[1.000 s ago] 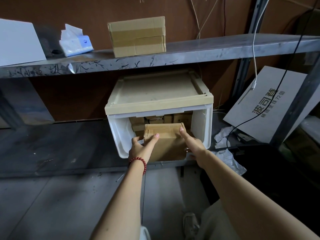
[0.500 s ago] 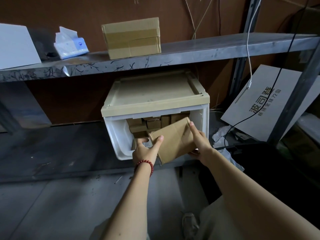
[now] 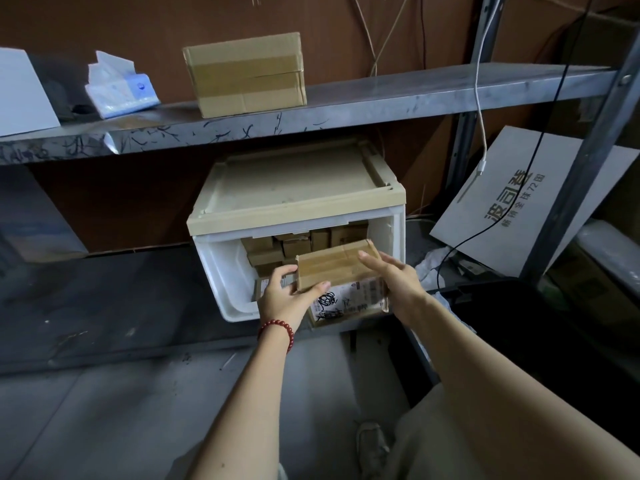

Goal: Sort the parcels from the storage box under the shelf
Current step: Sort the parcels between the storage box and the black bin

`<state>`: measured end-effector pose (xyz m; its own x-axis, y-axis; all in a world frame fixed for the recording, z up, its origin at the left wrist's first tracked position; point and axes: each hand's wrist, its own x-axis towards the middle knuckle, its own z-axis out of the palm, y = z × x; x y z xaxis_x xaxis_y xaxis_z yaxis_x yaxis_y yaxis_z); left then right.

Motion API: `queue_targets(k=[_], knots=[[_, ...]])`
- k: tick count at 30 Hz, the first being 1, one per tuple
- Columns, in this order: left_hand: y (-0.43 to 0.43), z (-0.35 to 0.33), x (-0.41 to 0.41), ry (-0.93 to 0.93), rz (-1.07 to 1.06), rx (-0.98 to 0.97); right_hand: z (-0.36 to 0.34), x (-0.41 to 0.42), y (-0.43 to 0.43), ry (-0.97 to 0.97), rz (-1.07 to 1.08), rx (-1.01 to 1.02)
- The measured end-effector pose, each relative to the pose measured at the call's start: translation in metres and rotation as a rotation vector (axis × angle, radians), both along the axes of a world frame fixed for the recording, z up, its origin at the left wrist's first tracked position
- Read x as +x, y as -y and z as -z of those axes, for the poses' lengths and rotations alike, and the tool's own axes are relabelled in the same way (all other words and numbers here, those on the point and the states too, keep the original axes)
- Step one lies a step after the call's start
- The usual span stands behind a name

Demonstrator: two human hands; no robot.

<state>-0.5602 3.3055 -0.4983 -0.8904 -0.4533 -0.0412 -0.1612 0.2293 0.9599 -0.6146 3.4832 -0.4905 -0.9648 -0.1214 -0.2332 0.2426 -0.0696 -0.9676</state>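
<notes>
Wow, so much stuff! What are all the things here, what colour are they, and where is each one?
grey metal shelf: one, grey, across the top
taped brown cardboard box: one, brown, on the shelf
white-and-blue tissue pack: one, on the shelf, left of the cardboard box
white plastic storage box with beige lid: one, under the shelf
small brown cardboard parcels: several, brown, piled inside the storage box
labelled brown cardboard parcel: one, brown, at the storage box's opening
white board with dark lettering: one, leaning at right
white cable: one, hanging at right
red bead bracelet: one, left wrist
left hand: grips the labelled parcel's left end
right hand: fingers straight at its right end
</notes>
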Motion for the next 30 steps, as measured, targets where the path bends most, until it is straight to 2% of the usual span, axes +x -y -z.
queue_targets(k=[2,5,8,10,14,19,24,27,30], knots=[[-0.003,0.0,0.0,-0.057,-0.037,0.011,-0.001,0.004,-0.001,-0.067,-0.016,0.037],[-0.013,-0.006,0.003,-0.009,-0.081,-0.066,-0.001,0.01,-0.024,-0.115,-0.004,0.1],[-0.031,-0.002,0.003,0.007,0.026,-0.108,0.009,0.02,-0.064,-0.08,0.051,0.134],[-0.05,0.001,0.005,-0.016,0.127,-0.074,0.017,0.03,-0.094,-0.044,0.097,0.171],[-0.098,0.003,0.0,-0.033,0.239,-0.007,0.028,0.045,-0.144,-0.03,0.217,0.12],[-0.16,-0.032,-0.018,-0.06,0.38,-0.159,0.023,0.053,-0.195,-0.055,0.413,0.104],[-0.215,-0.032,-0.024,0.069,0.513,-0.416,0.032,0.06,-0.233,-0.073,0.516,0.149],[-0.24,-0.001,-0.018,0.113,0.515,-0.352,0.057,0.067,-0.253,-0.059,0.508,0.196],[-0.257,0.033,-0.013,0.19,0.431,-0.246,0.089,0.076,-0.268,-0.01,0.415,0.058]])
